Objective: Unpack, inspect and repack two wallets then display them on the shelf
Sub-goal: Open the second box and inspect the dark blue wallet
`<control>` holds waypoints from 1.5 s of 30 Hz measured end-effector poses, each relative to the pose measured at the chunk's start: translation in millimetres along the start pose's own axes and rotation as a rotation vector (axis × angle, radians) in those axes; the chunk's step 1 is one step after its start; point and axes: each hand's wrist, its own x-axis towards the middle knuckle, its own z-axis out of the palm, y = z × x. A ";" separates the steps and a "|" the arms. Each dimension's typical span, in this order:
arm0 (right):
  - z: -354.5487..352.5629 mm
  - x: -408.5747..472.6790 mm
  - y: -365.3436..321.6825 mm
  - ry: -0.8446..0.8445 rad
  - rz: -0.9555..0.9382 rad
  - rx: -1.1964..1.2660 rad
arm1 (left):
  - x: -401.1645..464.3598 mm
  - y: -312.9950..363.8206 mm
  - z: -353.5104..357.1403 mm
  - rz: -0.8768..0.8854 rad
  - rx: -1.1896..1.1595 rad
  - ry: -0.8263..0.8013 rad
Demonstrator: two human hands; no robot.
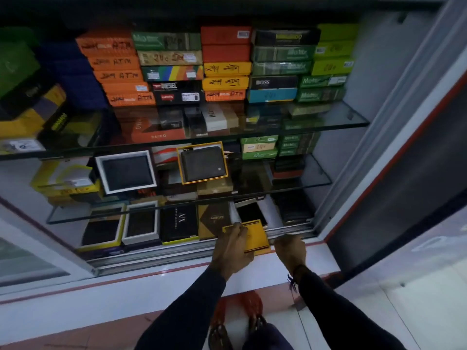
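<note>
My left hand (233, 248) grips a yellow wallet box (255, 236) with a black edge, held at the front of the bottom shelf. To its right, my right hand (289, 248) is curled into a fist at the cabinet's lower track, and I see nothing in it. On the middle glass shelf (316, 181) a dark wallet (203, 162) lies on show in an open yellow-rimmed box. Left of it, a black wallet (126, 170) rests in a white-rimmed box.
Stacks of orange, green, yellow and red wallet boxes (121, 72) fill the upper glass shelf. More boxes (179, 222) line the bottom shelf. The cabinet's sliding door frame (394, 152) stands at the right. My feet are on the tiled floor below.
</note>
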 end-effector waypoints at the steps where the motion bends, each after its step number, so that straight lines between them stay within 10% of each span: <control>1: 0.1 3.4 8.0 -0.091 0.093 0.067 | 8.7 7.0 3.8 0.006 0.026 -0.033; 12: -21.5 10.1 23.0 -0.623 0.383 0.684 | 63.2 38.8 12.0 -0.016 0.077 -0.182; 27: 3.3 5.1 22.1 -0.471 0.336 0.875 | 6.2 -53.3 -72.6 -0.090 -0.443 -0.064; 37: 15.3 -9.3 -5.3 -0.380 0.209 0.768 | -43.2 -88.2 -81.9 -0.599 -0.427 0.270; 45: 25.4 -18.3 -36.5 -0.260 0.046 0.573 | -43.0 -109.7 -51.4 -0.906 -0.538 0.118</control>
